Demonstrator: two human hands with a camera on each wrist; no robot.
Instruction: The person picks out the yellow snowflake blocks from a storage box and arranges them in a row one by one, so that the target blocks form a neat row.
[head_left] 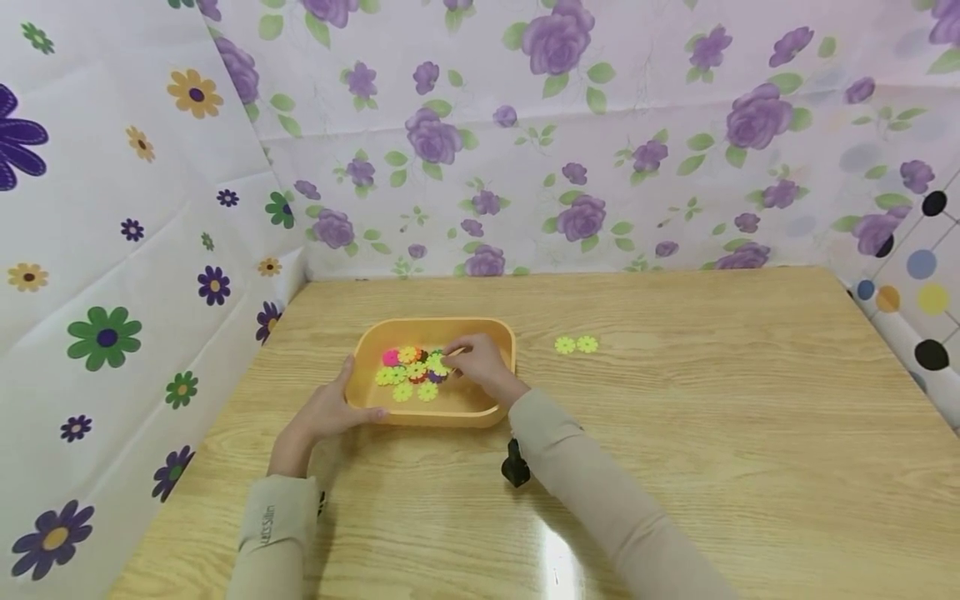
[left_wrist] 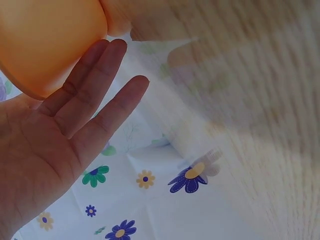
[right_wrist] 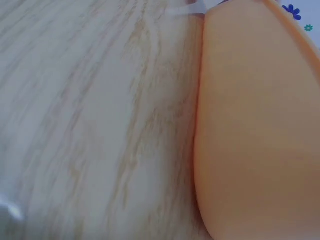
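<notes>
An orange plastic basin (head_left: 450, 406) stands on the table with several flower-shaped plastic discs (head_left: 402, 392) in yellow-green, pink, orange, green and purple. My left hand (head_left: 333, 406) steadies its left front corner, thumb along the front rim. In the left wrist view the straight fingers (left_wrist: 95, 85) touch the basin's outer wall (left_wrist: 50, 45). My right hand (head_left: 477, 364) reaches over the right side into the basin, and its thumb and forefinger pinch a yellow-green disc (head_left: 437, 365) at the pile. The right wrist view shows only the basin's outside (right_wrist: 255, 125) and the tabletop, the hand being hidden.
Two yellow-green discs (head_left: 576, 344) lie side by side on the wooden table (head_left: 712, 400), right of the basin. Flower-patterned sheets (head_left: 480, 167) hang behind and at the left. A small black object (head_left: 515, 464) shows below the right wrist.
</notes>
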